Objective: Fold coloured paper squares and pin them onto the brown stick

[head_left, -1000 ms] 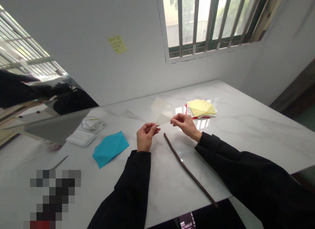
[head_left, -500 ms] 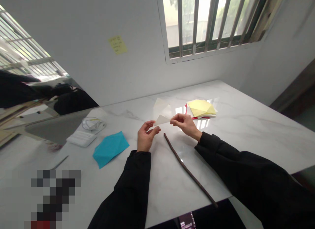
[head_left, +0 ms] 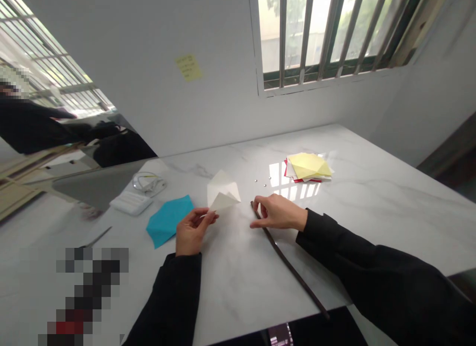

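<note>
My left hand (head_left: 193, 232) holds a white folded paper (head_left: 223, 193) by its lower corner, and the paper stands up as a faceted, pointed shape. My right hand (head_left: 277, 212) is apart from the paper, with its fingers spread and resting over the upper end of a thin dark brown stick (head_left: 286, 259). The stick lies slanted across the white marble table (head_left: 238, 291), and its far end reaches the front edge. A blue folded paper (head_left: 169, 220) lies just beyond my left hand.
A stack of yellow and red paper sheets (head_left: 308, 167) lies at the back. Several tiny metal beads (head_left: 260, 180) sit near it. A white case (head_left: 131, 203), a cable (head_left: 148, 184) and a thin pointed tool (head_left: 98, 237) lie to the left, beside a tall mirror (head_left: 74, 133).
My right hand has let go of the white paper and dropped to the stick. My left hand has moved left with the paper, which now shows a fuller, opened shape.
</note>
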